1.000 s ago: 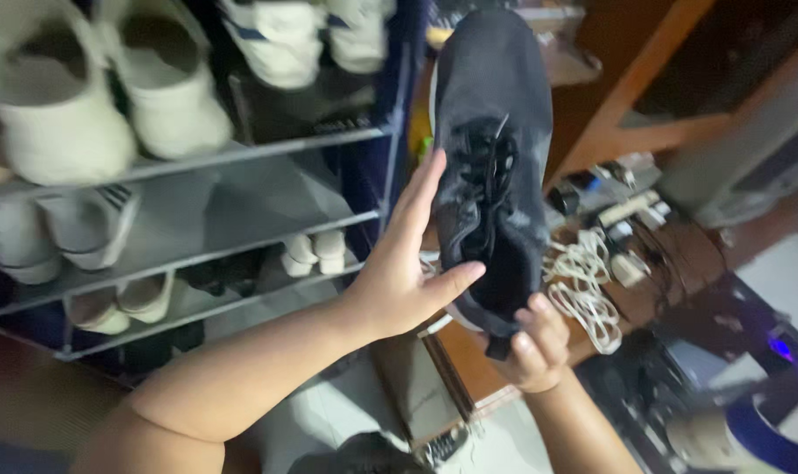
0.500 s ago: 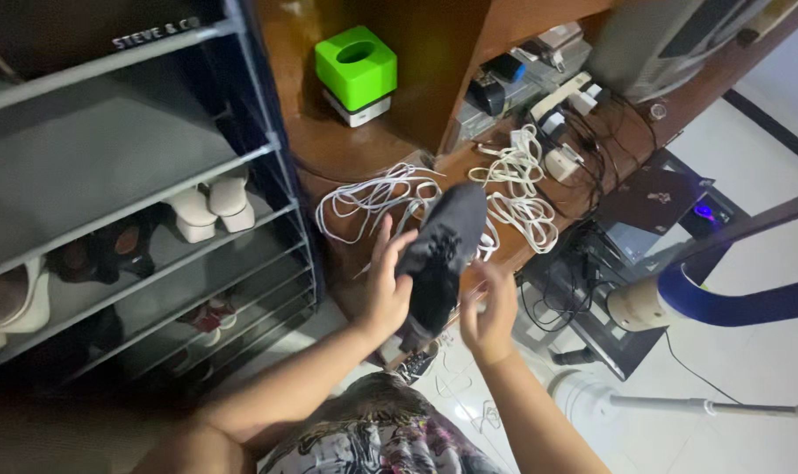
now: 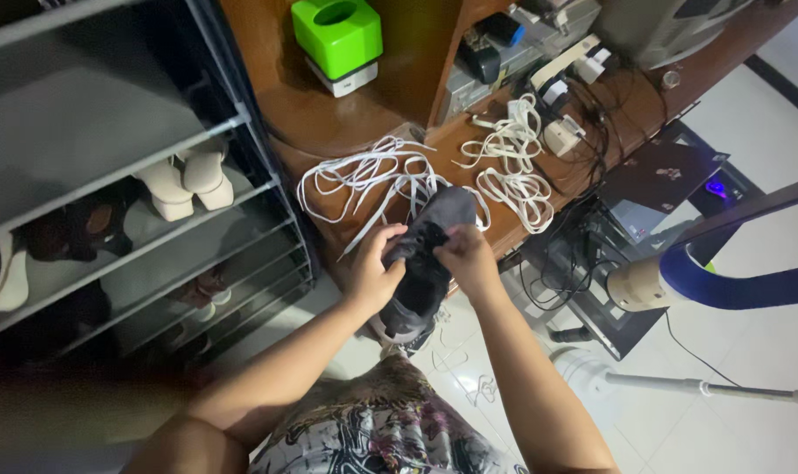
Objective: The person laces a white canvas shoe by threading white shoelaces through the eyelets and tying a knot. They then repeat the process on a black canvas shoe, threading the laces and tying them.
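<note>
Your left hand (image 3: 373, 279) cups the dark shoe (image 3: 425, 263) from the side, steadying it over the floor by the wooden shelf's (image 3: 346, 132) front edge — your right hand (image 3: 465, 254) pinches its laces; white laces (image 3: 364, 175) lie behind.

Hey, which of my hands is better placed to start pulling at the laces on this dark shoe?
Probably the right hand: its fingers already rest on the lace area atop the dark shoe. The left hand grips the shoe's side, steadying it, so it seems better kept as the holder.
</note>
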